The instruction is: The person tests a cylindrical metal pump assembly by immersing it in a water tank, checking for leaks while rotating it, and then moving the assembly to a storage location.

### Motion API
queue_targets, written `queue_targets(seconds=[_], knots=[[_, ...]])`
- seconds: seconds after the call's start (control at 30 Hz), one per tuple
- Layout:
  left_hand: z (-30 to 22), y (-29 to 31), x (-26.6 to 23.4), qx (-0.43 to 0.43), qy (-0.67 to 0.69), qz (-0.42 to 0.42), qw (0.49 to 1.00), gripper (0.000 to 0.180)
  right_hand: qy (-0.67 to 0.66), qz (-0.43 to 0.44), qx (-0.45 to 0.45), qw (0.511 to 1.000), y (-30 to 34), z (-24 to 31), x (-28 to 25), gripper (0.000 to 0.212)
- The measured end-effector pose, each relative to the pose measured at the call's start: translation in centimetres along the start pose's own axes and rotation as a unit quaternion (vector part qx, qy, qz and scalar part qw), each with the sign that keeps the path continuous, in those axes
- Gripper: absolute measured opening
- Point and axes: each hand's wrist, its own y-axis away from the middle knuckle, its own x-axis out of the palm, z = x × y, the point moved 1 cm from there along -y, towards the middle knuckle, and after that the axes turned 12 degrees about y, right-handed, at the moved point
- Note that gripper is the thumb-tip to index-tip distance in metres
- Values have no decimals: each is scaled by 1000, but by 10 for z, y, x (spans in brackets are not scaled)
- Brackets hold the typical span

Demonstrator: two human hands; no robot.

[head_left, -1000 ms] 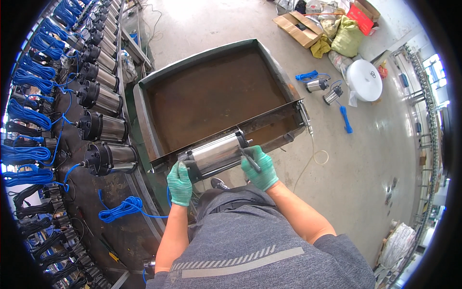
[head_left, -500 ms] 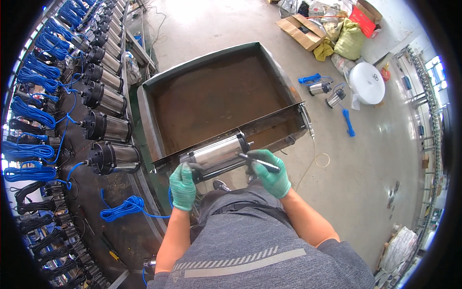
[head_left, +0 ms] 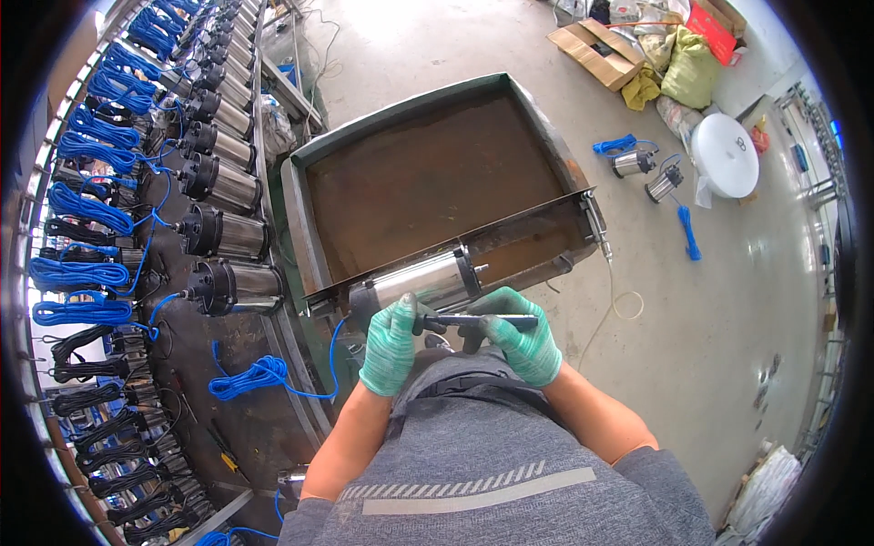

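Note:
In front of me my right hand [head_left: 526, 338], in a green glove with dark fingertips, holds a black marker pen [head_left: 473, 320] level. My left hand [head_left: 391, 344], gloved alike, pinches at the pen's left end, where the fingers partly hide it. Just beyond both hands a shiny steel cylindrical pump [head_left: 419, 280] with black ends lies along the near side of a tank. The blue cord [head_left: 333, 364] runs from near the pump's left end to a coil on the bench at left.
A large metal tank [head_left: 293, 196] of brown water stands ahead. On my left, a bench [head_left: 187, 364] carries several steel pumps [head_left: 235, 285] and blue cord coils [head_left: 259, 378]. Two pumps [head_left: 663, 182], a white round reel [head_left: 725, 155], sacks and a cardboard box [head_left: 596, 50] stand on the floor at right.
My left hand has left the pump's end and moved right to the pen. The pen has turned level between both hands. The whole view has shifted slightly.

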Motion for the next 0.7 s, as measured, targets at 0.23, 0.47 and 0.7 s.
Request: queue_targets(seconds=[0.23,0.47,0.7], knots=[[8,12,44,3,55,-9,998,48,-146,23,15,989,2,-11,-12,28],[-20,-13,84,136,-168,19,976,54,-203,23,1,979,3,5,-45,38],[-21,-43,91,221,-315,143,912,49,14,127,60,990,15,22,-134,30]])
